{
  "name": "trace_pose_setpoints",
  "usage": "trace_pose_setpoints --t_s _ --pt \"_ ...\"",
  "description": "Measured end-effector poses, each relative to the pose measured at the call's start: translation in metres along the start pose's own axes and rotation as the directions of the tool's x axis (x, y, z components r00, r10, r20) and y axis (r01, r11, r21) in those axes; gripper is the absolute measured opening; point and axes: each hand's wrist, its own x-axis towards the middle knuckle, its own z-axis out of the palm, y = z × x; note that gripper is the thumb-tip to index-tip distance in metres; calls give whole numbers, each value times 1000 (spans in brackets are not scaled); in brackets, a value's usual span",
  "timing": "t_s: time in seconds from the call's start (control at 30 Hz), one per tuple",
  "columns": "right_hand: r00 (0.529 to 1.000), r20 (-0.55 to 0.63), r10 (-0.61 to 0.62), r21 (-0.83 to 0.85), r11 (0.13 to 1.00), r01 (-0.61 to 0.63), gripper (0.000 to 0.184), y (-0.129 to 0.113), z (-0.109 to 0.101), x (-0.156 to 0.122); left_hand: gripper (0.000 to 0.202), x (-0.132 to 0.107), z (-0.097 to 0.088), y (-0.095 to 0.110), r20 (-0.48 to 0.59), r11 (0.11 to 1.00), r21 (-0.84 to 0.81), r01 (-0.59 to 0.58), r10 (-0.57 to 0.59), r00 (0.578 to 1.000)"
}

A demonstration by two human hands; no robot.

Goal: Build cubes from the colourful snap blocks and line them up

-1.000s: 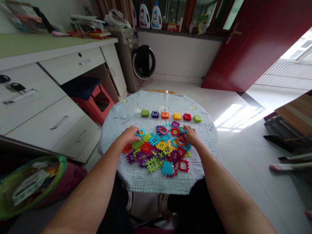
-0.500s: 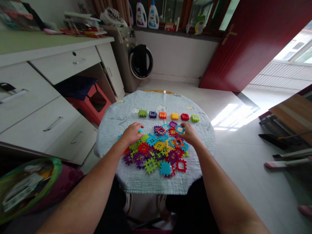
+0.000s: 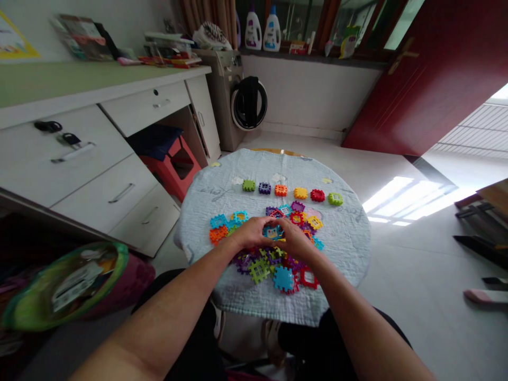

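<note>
My left hand (image 3: 254,233) and my right hand (image 3: 294,239) meet over the pile in the middle of the table. Curved fingers of both close around a blue interlocking block piece (image 3: 272,232), so both hands are closed. Whether it is one piece or two joined is partly hidden. Beneath and around them lie loose notched pieces, among them a green window-like piece (image 3: 259,270), a solid blue square (image 3: 284,278) and a red frame (image 3: 308,277). Left of my left hand are an orange piece (image 3: 218,234) and a blue piece (image 3: 218,221).
Beyond the pile runs a row of small blocks, from a green block (image 3: 248,185) to a lime block (image 3: 335,198). A pale cloth (image 3: 337,280) covers the round table. Left of it stand a red stool (image 3: 174,164) and drawers (image 3: 119,193); a filled basket (image 3: 137,267) sits near my left.
Both hands have come together over the pile, the left moving right and the right moving inward with its blue piece. The view has turned slightly left.
</note>
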Motion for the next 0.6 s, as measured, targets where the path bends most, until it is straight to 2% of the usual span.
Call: trace_pose_setpoints --t_s 0.07,0.13,0.27,0.33,0.4,0.5,0.6 --pt "1000 19 -2 6 1000 2 43 2 1 -2 69 -1 -2 -1 28 1000 26 1 -2 1000" --pt "1000 21 -10 29 1000 9 53 5 -1 -3 68 -1 -9 -6 16 990 130 49 -52 999" --pt "999 -40 37 46 998 -36 62 15 -7 -4 61 -1 -41 -34 -194 891 387 238 -173 965" --pt "996 -71 58 19 998 -57 59 20 -9 -5 59 -3 -57 -52 -295 843 426 328 -214 931" --pt "994 -88 58 -19 998 -60 56 24 -10 -6 57 -4 -67 -66 -327 822 434 368 -237 915" --pt "995 -83 47 -59 997 -52 52 26 -10 -7 54 -3 -67 -77 -302 800 464 382 -262 917" --pt "997 -53 61 -58 996 -64 48 25 -10 -8 49 0 -59 -79 -268 768 511 385 -283 921"
